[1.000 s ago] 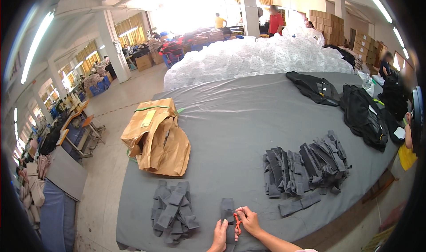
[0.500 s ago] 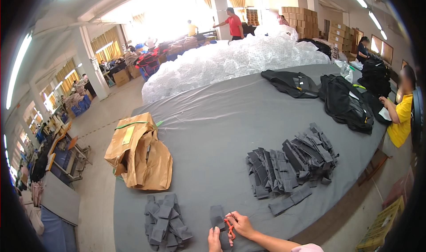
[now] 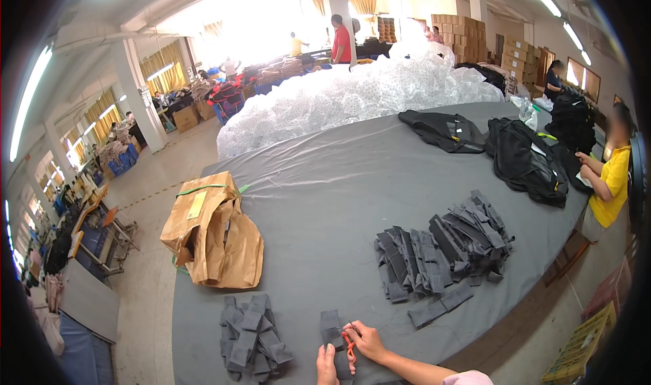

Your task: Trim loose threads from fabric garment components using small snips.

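Observation:
At the near edge of the table my left hand (image 3: 327, 367) is closed on a dark grey fabric strip (image 3: 330, 320), its thumb lying along the cloth. My right hand (image 3: 367, 343) grips orange-handled scissors (image 3: 350, 345), held close against the strip's right side. To the left lies a small crossed heap of grey fabric pieces (image 3: 252, 334). A larger pile of similar strips (image 3: 434, 256) spreads to the right, with one loose strip (image 3: 441, 306) in front of it.
A crumpled brown paper bag (image 3: 211, 232) stands at the table's left. White translucent plastic bags (image 3: 359, 103) are heaped across the far end. Black bags (image 3: 525, 158) lie at far right, beside a person in a yellow shirt (image 3: 614, 185). A yellow crate (image 3: 583, 344) sits low right.
My hands, the strip and the scissors stay nearly where they were. In the background, the person in red has moved left, and the yellow-shirted person's hands have shifted.

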The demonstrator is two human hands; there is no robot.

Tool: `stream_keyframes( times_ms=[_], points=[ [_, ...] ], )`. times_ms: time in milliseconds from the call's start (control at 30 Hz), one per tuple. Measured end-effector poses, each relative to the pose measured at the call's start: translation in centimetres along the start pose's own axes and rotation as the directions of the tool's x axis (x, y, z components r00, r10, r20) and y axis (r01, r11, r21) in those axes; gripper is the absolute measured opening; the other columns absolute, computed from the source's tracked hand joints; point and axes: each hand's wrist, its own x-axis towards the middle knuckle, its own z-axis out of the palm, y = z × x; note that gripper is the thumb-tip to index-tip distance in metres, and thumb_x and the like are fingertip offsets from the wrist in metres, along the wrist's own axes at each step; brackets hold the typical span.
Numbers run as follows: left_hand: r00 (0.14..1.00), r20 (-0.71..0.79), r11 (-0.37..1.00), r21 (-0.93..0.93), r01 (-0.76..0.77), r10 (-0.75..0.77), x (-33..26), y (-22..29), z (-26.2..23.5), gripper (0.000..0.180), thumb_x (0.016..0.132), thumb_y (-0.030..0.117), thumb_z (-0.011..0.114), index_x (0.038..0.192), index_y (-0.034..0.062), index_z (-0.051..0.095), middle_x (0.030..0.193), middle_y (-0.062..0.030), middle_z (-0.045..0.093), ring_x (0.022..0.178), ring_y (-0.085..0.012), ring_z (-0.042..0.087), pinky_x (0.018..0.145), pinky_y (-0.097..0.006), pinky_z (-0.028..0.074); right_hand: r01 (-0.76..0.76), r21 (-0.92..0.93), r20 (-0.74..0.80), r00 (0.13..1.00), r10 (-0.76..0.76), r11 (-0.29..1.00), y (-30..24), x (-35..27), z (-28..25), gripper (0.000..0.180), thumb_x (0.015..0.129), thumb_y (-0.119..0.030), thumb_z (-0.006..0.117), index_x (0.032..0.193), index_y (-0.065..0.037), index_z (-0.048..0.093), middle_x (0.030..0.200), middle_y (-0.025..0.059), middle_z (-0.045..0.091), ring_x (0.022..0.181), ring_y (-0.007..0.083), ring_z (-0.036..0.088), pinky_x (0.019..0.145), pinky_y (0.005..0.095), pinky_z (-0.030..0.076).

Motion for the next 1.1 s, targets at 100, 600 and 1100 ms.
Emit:
stream_keyframes(
  times_ms=[100,600,1100],
  points=[
    [0.998,0.056,0.999,0.031,-0.03,0.028,0.5,-0.3,-0.7,0.026,0.096,0.034,0.044,0.101,0.0084,0.044,0.067,-0.0107,0.059,0.045,-0.0193,0.055,0.04,-0.03,0.047,0.051,0.035,-0.04,0.998,-0.05,0.998,0.4,0.1,0.4,0.017,0.092,-0.017,0.055,0.099,-0.002,0.059,0.081,0.0083,0.067,0.067,0.0134,0.062,0.06,0.0262,0.047],
    [0.991,0.121,0.995,0.075,-0.059,0.049,0.7,-0.6,-1.0,0.032,0.096,0.036,0.042,0.104,0.0049,0.042,0.072,-0.0146,0.06,0.047,-0.0216,0.057,0.041,-0.031,0.049,-0.012,-0.021,0.001,1.0,0.012,1.0,-0.5,0.1,-0.1,0.018,0.092,-0.018,0.055,0.098,-0.002,0.059,0.077,0.0089,0.065,0.066,0.015,0.061,0.06,0.0275,0.047],
    [0.994,0.099,0.997,0.04,-0.059,0.055,0.2,-0.3,-1.2,0.029,0.097,0.032,0.041,0.104,0.0047,0.041,0.073,-0.0158,0.061,0.048,-0.0223,0.057,0.043,-0.033,0.049,-0.035,0.048,-0.008,0.999,0.035,0.998,-0.5,0.0,0.2,0.015,0.092,-0.014,0.055,0.097,-0.002,0.06,0.077,0.0066,0.066,0.068,0.0109,0.061,0.061,0.0257,0.047]
  ],
)
